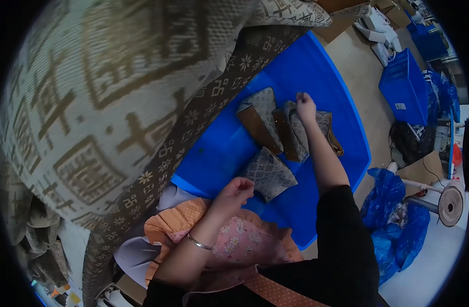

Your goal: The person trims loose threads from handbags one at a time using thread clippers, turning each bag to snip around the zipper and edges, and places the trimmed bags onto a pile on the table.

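My left hand (pixel 235 193), with a silver bracelet on its wrist, is over my lap at the near edge of a blue tub (pixel 342 87). Its fingers are curled together, and anything in them is too small to make out. A grey patterned fabric piece (pixel 271 175) lies in the tub just beyond those fingertips. Farther in, my right hand (pixel 306 106) hovers with fingers closed above folded patterned pieces with brown sides (pixel 291 138). What it holds, if anything, is hidden. Another such piece (pixel 262 115) rests to its left.
A large draped patterned cloth (pixel 112 102) fills the left side. To the right are a smaller blue bin (pixel 406 87), blue plastic bags (pixel 393 230) and a fan (pixel 450 203). A frilled pink floral apron (pixel 244 238) covers my lap.
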`<state>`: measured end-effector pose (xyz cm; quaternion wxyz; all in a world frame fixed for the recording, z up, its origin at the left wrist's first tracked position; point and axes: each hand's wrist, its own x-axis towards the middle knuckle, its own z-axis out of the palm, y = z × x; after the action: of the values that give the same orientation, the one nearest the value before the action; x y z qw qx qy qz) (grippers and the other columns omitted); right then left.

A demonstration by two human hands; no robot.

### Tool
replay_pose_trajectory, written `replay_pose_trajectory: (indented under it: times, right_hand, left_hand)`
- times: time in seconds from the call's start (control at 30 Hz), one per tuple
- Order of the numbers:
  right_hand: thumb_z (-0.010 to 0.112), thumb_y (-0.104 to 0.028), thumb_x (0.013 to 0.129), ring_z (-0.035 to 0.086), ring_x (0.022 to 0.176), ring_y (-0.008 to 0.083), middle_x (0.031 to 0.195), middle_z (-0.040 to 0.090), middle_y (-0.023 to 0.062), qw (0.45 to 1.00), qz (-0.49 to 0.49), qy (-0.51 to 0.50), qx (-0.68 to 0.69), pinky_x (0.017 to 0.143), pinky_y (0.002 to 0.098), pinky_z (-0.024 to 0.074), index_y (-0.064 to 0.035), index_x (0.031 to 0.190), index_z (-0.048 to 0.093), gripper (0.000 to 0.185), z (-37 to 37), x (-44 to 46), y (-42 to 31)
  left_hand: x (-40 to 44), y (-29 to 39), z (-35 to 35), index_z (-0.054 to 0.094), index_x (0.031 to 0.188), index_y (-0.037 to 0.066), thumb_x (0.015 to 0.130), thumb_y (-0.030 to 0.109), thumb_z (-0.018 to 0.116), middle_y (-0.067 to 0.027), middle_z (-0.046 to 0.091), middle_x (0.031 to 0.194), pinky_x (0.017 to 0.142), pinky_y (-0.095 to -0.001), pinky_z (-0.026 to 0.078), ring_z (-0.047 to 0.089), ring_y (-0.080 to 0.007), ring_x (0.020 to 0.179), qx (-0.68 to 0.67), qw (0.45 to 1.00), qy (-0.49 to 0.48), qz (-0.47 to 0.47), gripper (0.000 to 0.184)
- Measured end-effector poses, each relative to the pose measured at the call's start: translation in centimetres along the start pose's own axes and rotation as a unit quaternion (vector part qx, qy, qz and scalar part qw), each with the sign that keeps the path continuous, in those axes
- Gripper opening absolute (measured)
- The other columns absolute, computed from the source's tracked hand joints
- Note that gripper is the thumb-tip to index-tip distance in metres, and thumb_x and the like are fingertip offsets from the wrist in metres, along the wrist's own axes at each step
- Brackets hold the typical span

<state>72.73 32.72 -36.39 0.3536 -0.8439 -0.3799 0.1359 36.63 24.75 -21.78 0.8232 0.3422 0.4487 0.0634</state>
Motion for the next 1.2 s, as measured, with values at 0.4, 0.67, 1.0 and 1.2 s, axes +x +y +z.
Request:
replay_pose_trajectory:
  times: [0.4,0.67,1.0,1.2]
  right_hand:
    - [0.061,-0.034,0.082,0.061,0.095,0.0364,0.103,0.064,0.0192,0.906,0.159,-0.259,-0.294,0.081,0.0459,0.0490,-0.0097,0.125,0.044,0.053,10.6,-20.4,9.9]
    - [0.069,-0.014,0.076,0.063,0.088,0.0331,0.094,0.064,0.0192,0.994,0.096,-0.032,0.029,0.075,0.0392,0.0492,-0.0028,0.108,0.049,0.039,-5.8,-20.4,-0.1]
    - [0.068,-0.007,0.081,0.052,0.104,0.0167,0.111,0.054,0.0074,0.842,0.084,-0.025,0.532,0.091,0.0313,0.0417,-0.0040,0.113,0.043,0.040,-18.2,-30.2,-15.8]
    - [0.068,-0.007,0.079,0.053,0.105,0.0176,0.113,0.054,0.0078,0.805,0.006,-0.095,0.585,0.091,0.0337,0.0434,-0.0046,0.115,0.042,0.044,-22.7,-34.1,-17.8]
  left_hand:
    - [0.1,0.1,-0.3,0.055,0.109,0.011,0.090,0.020,0.058,0.0009,0.058,0.105,0.075,-0.0224,0.042,0.056,-0.0092,0.094,-0.040,0.998,-0.007,-0.042,0.021]
    - [2.2,-2.4,-0.8,0.049,0.116,0.008,0.083,0.015,0.066,-0.0026,0.052,0.110,0.083,-0.0262,0.042,0.050,-0.0126,0.100,-0.018,0.980,0.166,0.110,0.038]
    - [-14.0,4.6,6.2,0.060,0.103,0.001,0.074,0.024,0.073,-0.0150,0.056,0.107,0.085,-0.0385,0.041,0.050,-0.0309,0.100,0.371,0.692,0.281,0.552,0.039]
    - [-28.1,4.1,8.5,0.063,0.076,0.003,0.069,0.028,0.076,-0.0061,0.058,0.072,0.063,-0.0340,0.039,0.053,-0.0263,0.071,0.394,0.687,0.227,0.567,0.029]
